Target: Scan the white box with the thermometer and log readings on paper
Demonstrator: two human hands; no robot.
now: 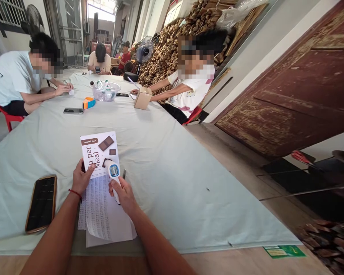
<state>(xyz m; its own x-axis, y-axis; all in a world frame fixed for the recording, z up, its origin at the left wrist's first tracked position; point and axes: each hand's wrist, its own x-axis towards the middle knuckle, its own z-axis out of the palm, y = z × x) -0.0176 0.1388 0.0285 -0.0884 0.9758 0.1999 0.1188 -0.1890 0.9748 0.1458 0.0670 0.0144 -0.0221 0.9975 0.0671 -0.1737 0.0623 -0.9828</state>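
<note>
My left hand (pixel 82 177) grips the lower left edge of a white box (pixel 99 152) printed with chocolate pieces and "NutriMotion", its thumb across the front. In my right hand (pixel 125 194) is a white infrared thermometer (pixel 114 172) with a blue-framed screen, fingers wrapped round its handle. The thermometer's head overlaps the box's lower right corner in this view; I cannot tell if they touch. Below the box lie sheets of paper (pixel 103 214) covered in rows of writing. A pen (pixel 124 174) shows partly beside my right hand.
A phone (pixel 41 204) lies left of my forearm on the cloth-covered table (pixel 172 164). Farther off are another phone (pixel 73 110), an orange and blue tape dispenser-like object (pixel 88 102), a clear basin (pixel 105 93) with bottles, and a cardboard box (pixel 143 98). Several people sit around.
</note>
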